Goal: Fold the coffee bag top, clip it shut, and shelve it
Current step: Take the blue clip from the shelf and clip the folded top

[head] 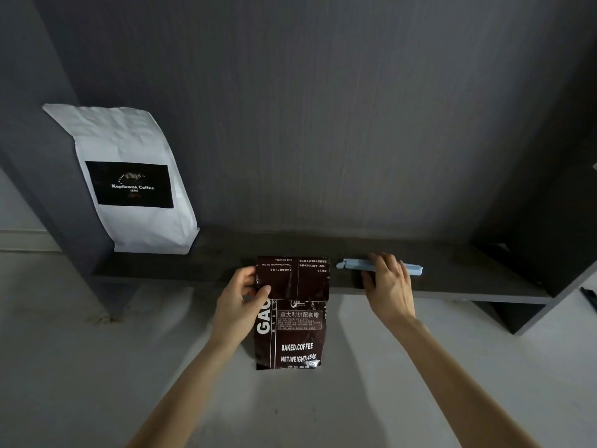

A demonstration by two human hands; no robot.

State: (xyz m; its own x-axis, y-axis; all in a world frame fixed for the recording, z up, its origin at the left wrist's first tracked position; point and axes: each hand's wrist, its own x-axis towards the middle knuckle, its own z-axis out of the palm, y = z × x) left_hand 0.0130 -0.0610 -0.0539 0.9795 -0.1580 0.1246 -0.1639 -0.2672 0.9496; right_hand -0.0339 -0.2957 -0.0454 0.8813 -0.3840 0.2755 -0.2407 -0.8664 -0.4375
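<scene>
A dark brown coffee bag point(295, 331) with white lettering hangs in front of the shelf edge, its top folded down over the front. My left hand point(240, 302) pinches the folded top at its left side, thumb on the front. A long light-blue clip point(353, 265) lies on the dark shelf point(219, 263) to the right of the bag. My right hand point(389, 282) rests over the middle of the clip with fingers spread on it; whether it grips the clip I cannot tell.
A white coffee bag point(129, 182) with a black label stands at the shelf's left end, leaning against the dark side panel. A dark back wall rises behind. At the right sits a lower dark compartment point(529, 315). Pale floor lies below.
</scene>
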